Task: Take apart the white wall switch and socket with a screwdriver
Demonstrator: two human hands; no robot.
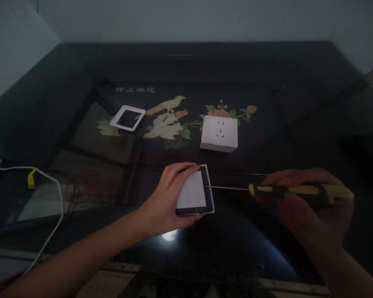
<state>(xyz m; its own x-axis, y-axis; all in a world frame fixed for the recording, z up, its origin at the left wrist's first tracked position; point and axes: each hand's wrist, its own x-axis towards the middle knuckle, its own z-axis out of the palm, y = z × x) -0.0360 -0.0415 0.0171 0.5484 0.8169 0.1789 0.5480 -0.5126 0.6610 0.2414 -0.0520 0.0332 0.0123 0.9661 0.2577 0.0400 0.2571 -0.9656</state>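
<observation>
In the head view, I am watching two hands working over a dark, glossy bench (pixel 267 149). The left hand (pixel 163 198) is holding the small panel (pixel 194 192) near the front of the bench, its thumb and fingers spanning opposite edges. This grip is leaving the dark margin by the right rim uncovered, and is probably bracing the panel against sideways push.

The right hand (pixel 317 223) is wrapping around the handle of the screwdriver (pixel 304 190), with the shaft pointing left, roughly level, toward the panel. The tip is meeting that dark margin; I cannot tell whether it is sitting in a screw or a slot. I judge that this line is letting the right hand turn or press while the left hand is resisting.

Behind the hands, the socket box (pixel 220 132) is resting with its holes facing up, and the white frame (pixel 117 117) is lying flat farther left. Both are standing apart from the tool, probably so that the working area is free. The white cable (pixel 62 203) is curving along the left side, well away from the screwdriver.
</observation>
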